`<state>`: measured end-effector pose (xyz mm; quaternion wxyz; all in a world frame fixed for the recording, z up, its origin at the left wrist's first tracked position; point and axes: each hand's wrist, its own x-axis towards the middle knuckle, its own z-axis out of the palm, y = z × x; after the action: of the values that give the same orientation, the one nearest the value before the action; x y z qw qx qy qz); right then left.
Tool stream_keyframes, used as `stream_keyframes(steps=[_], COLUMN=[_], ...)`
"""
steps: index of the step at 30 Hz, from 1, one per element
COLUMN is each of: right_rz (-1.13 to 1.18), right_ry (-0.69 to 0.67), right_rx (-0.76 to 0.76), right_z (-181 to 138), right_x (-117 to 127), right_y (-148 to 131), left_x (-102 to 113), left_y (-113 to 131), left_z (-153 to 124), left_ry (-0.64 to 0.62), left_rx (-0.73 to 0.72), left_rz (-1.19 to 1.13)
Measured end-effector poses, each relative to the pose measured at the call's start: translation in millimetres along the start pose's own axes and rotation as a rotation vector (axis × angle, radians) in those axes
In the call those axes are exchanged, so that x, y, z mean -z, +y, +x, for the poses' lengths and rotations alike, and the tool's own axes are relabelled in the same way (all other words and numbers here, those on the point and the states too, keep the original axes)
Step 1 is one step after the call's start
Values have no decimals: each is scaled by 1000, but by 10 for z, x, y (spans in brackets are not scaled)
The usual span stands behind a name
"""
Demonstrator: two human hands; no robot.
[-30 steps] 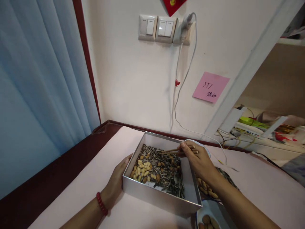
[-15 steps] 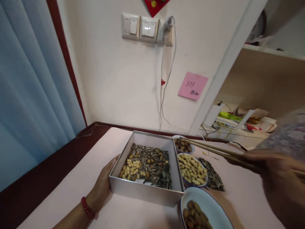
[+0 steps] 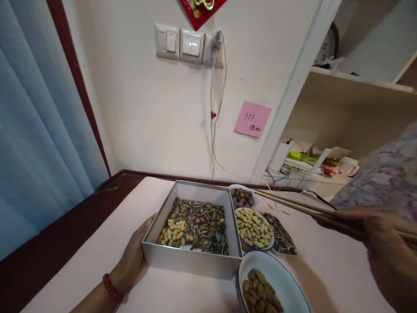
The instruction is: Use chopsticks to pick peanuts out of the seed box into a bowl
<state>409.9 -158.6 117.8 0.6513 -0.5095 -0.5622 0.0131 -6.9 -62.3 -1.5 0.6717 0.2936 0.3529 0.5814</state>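
My left hand (image 3: 134, 250) grips the left side of an open silver box (image 3: 192, 262), its fingers partly hidden along the outer wall. Striped sunflower seeds (image 3: 208, 217) cover most of the box's floor, with peanuts (image 3: 174, 230) gathered at the left and several almonds among them. On the right, my right hand (image 3: 384, 234) is closed round a pair of wooden chopsticks (image 3: 302, 206). Their tips point left, near the right rim of a bowl of round brown nuts (image 3: 243, 197). Nothing shows between the tips.
A bowl of peanuts (image 3: 254, 228), a heap of sunflower seeds (image 3: 280, 234) and a bowl of almonds (image 3: 260, 291) stand right of the box. A white cable (image 3: 228, 169) runs down the wall behind. At the far right is a person's floral clothing (image 3: 378, 174).
My view has turned slightly to the right. The chopstick tips have shifted rightward, from over the brown nuts to the bowl's right rim. My left hand stays at the box.
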Motion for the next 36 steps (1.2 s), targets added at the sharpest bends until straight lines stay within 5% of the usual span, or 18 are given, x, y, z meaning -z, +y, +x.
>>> stream_keyframes(steps=[1, 4, 10, 18, 27, 36], right_rz=[-21, -29, 20, -22, 3, 67], right_ry=[20, -190, -606, -706, -676, -485], right_rx=[-9, -27, -44, -1, -31, -54], right_z=[0, 1, 5, 64, 43, 24], right_x=[-151, -611, -1452, -2075, -2080, -1401], right_y=[-106, -296, -188, -3, 96, -170], left_x=[-21, -63, -11, -23, -6, -41], left_y=[9, 24, -21, -22, -14, 9], left_z=[-16, -42, -18, -45, -43, -56], left_ry=[5, 14, -21, -74, -66, -6], left_rx=[5, 16, -4, 19, -21, 0], left_rz=[-3, -17, -52, -107, -50, -36])
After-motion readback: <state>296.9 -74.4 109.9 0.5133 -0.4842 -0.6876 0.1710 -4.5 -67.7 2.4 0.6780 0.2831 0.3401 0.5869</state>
